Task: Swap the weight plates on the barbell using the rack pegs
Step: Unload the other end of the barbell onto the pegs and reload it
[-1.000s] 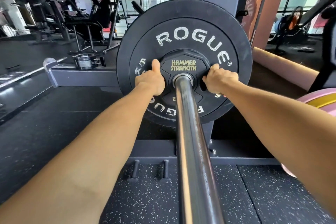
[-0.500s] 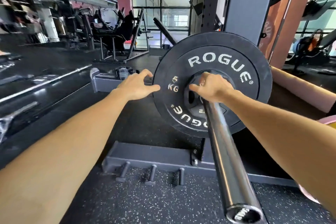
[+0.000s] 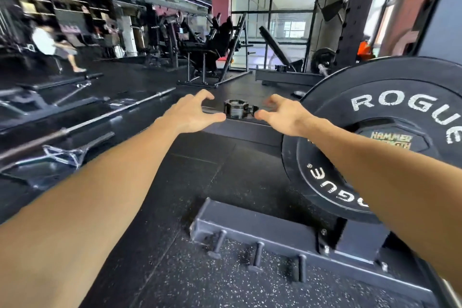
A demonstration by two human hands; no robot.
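**Spotter:** What are you seeing on the head camera?

**Operator:** I'm looking past both forearms at a black barbell collar (image 3: 236, 108) that is sitting on top of a dark steel rack beam (image 3: 250, 130). My left hand (image 3: 192, 114) is reaching in from the collar's left side and my right hand (image 3: 282, 115) from its right.

**Spotter:** Is either grip holding it?

**Operator:** No, I'm not grasping anything. Both grips are released, fingers spread and lightly curved, thumbs pointing inward at the collar. The left thumb tip is lying just beside the collar's left edge; whether it is touching, I cannot tell. The right thumb tip is sitting just beside the collar's lever. The right fingers are blurring, so I'm not reading them finely.

**Spotter:** Where are the plates?

**Operator:** The big black Rogue plate (image 3: 390, 117) is standing upright on the right, with a smaller Hammer Strength plate (image 3: 392, 142) lying flat against its face. My right forearm is crossing in front of both and hiding their centres.

**Spotter:** And the pegs?

**Operator:** I'm seeing three short pegs (image 3: 256, 256) sticking out of the low rack base (image 3: 250, 227), close below me, on the speckled rubber floor (image 3: 155, 270).

**Spotter:** Anything else?

**Operator:** A bare barbell (image 3: 105, 117) is lying on the floor to the left, and a person (image 3: 50, 45) is sitting far back on the left, blurred.
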